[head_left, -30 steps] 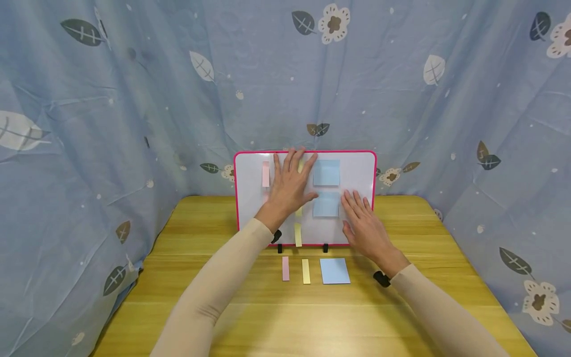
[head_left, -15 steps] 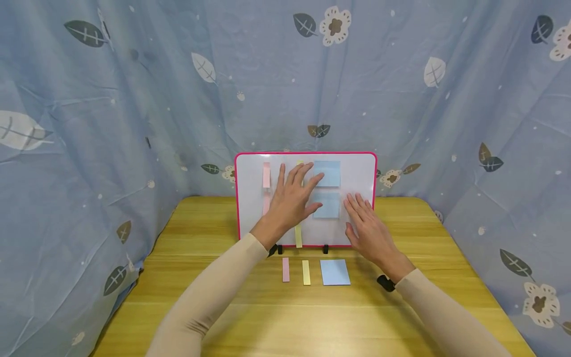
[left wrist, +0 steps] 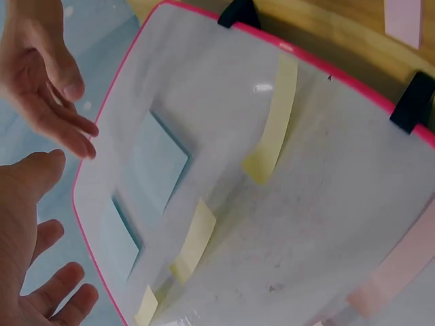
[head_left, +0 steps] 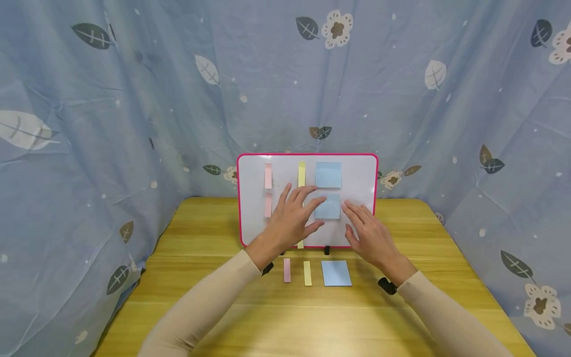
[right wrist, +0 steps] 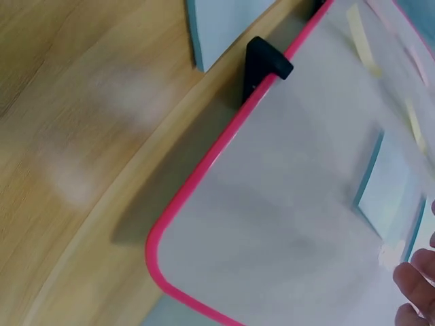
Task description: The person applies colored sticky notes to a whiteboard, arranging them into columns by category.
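Observation:
A whiteboard (head_left: 359, 173) with a pink rim stands upright on the table. Two blue sticky notes (head_left: 328, 175) are stuck on it one above the other. A column of yellow sticky strips (left wrist: 277, 122) runs left of them, and two pink strips (head_left: 268, 176) are farther left. My left hand (head_left: 290, 218) hovers before the board's middle, fingers spread and slightly bent, holding nothing and covering part of the yellow column. Beside the lower blue note, my right hand (head_left: 369, 233) has its fingers extended toward the board's right side, also holding nothing.
On the wooden table (head_left: 285, 322), in front of the board, lie a pink strip pad (head_left: 287, 270), a yellow strip pad (head_left: 308, 273) and a blue note pad (head_left: 336, 273). Black feet (right wrist: 262, 68) support the board. A patterned blue curtain (head_left: 267, 74) surrounds the table.
My left hand has come down from the board's top edge, uncovering the top yellow strip and both pink strips. My right hand has stayed near the board's right side, shifting only slightly.

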`<state>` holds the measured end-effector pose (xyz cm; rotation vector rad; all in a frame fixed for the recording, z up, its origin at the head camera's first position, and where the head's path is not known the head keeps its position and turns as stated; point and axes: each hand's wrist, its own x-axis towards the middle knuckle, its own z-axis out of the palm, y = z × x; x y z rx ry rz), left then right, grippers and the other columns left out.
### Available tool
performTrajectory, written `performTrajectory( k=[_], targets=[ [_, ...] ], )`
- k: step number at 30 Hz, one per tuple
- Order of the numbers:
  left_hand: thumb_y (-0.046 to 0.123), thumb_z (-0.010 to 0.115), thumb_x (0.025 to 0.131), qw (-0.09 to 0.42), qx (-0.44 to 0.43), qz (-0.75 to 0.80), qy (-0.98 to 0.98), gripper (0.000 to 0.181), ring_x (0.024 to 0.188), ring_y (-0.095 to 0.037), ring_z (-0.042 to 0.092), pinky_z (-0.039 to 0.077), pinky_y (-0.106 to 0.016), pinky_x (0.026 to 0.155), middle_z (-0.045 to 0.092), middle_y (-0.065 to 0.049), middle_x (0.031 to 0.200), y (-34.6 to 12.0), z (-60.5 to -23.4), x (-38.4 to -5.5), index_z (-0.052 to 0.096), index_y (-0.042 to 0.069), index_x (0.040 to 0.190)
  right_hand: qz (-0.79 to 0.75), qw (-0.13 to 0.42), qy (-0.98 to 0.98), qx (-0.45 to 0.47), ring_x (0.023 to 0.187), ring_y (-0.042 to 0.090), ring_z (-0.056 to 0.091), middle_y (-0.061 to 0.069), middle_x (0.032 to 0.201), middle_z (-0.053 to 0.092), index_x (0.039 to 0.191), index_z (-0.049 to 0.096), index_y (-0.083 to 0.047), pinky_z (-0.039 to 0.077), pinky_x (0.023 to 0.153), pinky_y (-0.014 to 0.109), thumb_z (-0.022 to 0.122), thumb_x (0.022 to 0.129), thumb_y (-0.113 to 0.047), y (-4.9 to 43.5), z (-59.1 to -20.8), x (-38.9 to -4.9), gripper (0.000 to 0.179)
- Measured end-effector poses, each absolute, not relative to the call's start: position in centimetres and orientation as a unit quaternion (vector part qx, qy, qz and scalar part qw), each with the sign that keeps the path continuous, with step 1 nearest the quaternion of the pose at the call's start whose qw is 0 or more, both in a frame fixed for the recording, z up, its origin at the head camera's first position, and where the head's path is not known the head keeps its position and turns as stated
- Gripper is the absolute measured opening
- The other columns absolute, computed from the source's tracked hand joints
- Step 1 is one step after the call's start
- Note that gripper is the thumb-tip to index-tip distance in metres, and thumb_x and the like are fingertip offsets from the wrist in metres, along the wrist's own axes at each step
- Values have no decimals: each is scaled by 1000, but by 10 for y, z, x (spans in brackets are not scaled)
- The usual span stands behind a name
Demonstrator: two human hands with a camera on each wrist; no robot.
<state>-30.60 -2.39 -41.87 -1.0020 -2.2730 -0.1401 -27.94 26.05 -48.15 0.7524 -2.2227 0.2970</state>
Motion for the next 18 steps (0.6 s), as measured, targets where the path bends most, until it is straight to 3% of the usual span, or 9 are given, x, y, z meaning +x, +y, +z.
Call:
performTrajectory(
  k=[4, 8, 13, 18],
  targets=[
    [51, 88, 105, 304, -391, -63, -866, 64, 153, -33, 66, 45, -66, 136, 64, -8, 168, -24, -425, -297, 68, 25, 160, 119, 385, -866, 296, 124, 42, 81, 22, 151, 76, 155, 71, 2, 73, 93, 52, 85, 95, -5, 258, -480, -277, 62],
    [51, 88, 105, 283, -393, -71, -872, 62, 150, -30, 68, 48, -64, 135, 67, -6, 165, -24, -432, -290, 69, 26, 159, 122, 386, -862, 304, 120, 41, 80, 21, 151, 76, 156, 70, 1, 70, 70, 44, 85, 96, -6, 256, -479, -274, 62],
    [51, 86, 106, 260, -404, -80, -874, 63, 147, -28, 70, 53, -56, 130, 69, -5, 161, -23, -444, -281, 68, 26, 161, 121, 378, -865, 307, 120, 41, 81, 22, 150, 76, 156, 70, 1, 71, 71, 44, 86, 97, -9, 254, -478, -269, 62],
    [52, 87, 106, 238, -415, -79, -875, 66, 148, -27, 70, 58, -53, 124, 71, -4, 160, -20, -456, -271, 67, 25, 162, 120, 368, -868, 309, 122, 41, 81, 21, 150, 77, 156, 71, 0, 73, 83, 49, 88, 96, -11, 252, -478, -264, 63]
  ],
)
